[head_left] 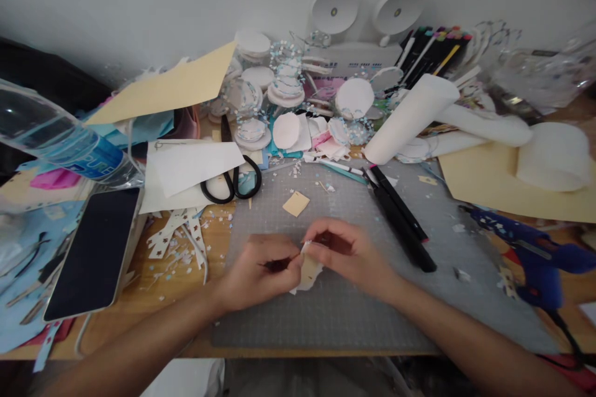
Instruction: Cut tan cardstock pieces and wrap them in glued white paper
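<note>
Both of my hands meet over the grey cutting mat (354, 322), pinching a small piece of cream paper (308, 272) with a white, torn-looking lower edge. My left hand (265, 270) is closed on its left side, thumb and forefinger together. From the other side, my right hand (342, 248) pinches its upper edge, where a narrow white bit shows between the fingertips. What exactly lies between the fingers is partly hidden. Just beyond my hands a small cream paper square (296, 203) lies flat on the mat.
Black-handled scissors (233, 183), a phone (95, 251) and a water bottle (69, 136) are on the left. Black pens (403, 217) lie right of my hands, with a blue glue gun (535, 254) farther right. White rolls (412, 118) and paper discs (354, 98) crowd the back.
</note>
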Motion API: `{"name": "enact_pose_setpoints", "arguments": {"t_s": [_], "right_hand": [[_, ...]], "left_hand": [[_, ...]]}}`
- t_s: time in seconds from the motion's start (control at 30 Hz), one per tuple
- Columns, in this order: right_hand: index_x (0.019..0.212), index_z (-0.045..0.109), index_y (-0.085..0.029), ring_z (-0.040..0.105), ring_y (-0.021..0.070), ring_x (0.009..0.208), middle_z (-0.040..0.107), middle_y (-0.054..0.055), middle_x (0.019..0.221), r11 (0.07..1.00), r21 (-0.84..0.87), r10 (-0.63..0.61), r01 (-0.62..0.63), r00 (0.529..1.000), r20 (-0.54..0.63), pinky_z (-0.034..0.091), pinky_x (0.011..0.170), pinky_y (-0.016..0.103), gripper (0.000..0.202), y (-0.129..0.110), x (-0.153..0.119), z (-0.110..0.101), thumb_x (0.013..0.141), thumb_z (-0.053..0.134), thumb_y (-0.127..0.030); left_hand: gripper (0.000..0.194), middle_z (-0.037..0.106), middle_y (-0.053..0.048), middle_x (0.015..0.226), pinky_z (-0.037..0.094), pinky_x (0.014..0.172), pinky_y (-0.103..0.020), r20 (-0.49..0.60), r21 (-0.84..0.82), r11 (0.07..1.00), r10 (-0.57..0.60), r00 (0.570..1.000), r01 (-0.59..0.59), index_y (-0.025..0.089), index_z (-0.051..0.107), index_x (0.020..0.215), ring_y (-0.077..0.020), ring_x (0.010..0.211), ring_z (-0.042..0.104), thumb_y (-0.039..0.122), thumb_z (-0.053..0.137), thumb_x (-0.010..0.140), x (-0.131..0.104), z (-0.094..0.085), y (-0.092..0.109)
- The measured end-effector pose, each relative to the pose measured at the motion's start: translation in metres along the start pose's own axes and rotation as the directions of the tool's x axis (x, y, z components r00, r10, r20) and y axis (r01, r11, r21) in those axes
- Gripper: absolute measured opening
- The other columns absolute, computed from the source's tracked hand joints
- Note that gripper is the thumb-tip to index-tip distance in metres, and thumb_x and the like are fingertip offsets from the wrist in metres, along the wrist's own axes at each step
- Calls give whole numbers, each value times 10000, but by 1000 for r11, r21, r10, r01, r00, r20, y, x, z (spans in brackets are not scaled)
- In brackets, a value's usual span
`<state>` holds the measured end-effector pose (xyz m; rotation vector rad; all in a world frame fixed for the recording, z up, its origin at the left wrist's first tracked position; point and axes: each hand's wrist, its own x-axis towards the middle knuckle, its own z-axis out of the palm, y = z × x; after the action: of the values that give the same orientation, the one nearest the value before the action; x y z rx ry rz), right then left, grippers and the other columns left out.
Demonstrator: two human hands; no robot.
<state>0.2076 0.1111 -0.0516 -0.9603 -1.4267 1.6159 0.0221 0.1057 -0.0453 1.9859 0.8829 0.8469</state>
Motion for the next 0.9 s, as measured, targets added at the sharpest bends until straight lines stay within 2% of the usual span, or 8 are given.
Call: {"name": "enact_pose_setpoints", "arguments": {"t_s": [0.1,0.2,0.33,0.43,0.57,0.73,0.9], "right_hand": [[793,603,-201,530,98,670,561,-24,729,993,-92,-69,70,998,10,449,603,219,55,0,0,-1,845,607,-219],[808,606,-202,553,114,720,577,-10,766,942,-263,-213,207,977,4,463,640,243,55,0,-2,-2,855,591,-177],[879,610,-206,567,130,781,594,10,817,743,-526,-457,414,888,52,475,690,273,82,1,-6,-2,866,577,-131],[942,597,-200,568,140,808,604,22,850,580,-638,-576,507,809,119,483,728,296,124,3,-8,-1,868,571,-104],[983,587,-179,558,145,789,608,36,859,437,-688,-644,579,736,209,486,727,304,157,5,-9,-2,862,572,-81],[1019,592,-165,572,155,796,614,45,859,368,-713,-665,597,705,247,502,734,319,172,5,-11,-2,869,550,-93],[1119,574,-173,585,163,827,605,51,897,298,-740,-680,603,679,278,515,747,329,265,6,-11,-3,871,519,-97]], "left_hand": [[290,366,68,535,273,479,-173,-9,38,997,60,998,-60,148,452,555,-46,490,339,107,529,832,0,0,-1],[297,356,71,536,272,478,-180,-15,63,994,87,996,-86,153,446,556,-48,489,329,114,526,840,0,1,-2],[292,340,73,525,265,473,-191,-26,98,989,115,993,-112,162,438,559,-56,487,323,103,514,835,-1,2,-3],[280,349,69,524,267,472,-199,-27,109,985,136,990,-133,166,446,569,-63,492,331,101,504,835,-1,2,-2],[264,378,65,525,285,472,-196,-30,97,982,166,986,-162,169,471,594,-68,493,348,107,496,850,-2,3,-2],[264,402,64,512,299,468,-189,-51,91,979,190,980,-185,173,478,602,-70,482,353,120,492,860,-1,3,0],[319,355,69,497,276,452,-187,-84,69,993,102,991,-96,171,437,547,-64,468,328,134,499,858,0,2,2]]}}
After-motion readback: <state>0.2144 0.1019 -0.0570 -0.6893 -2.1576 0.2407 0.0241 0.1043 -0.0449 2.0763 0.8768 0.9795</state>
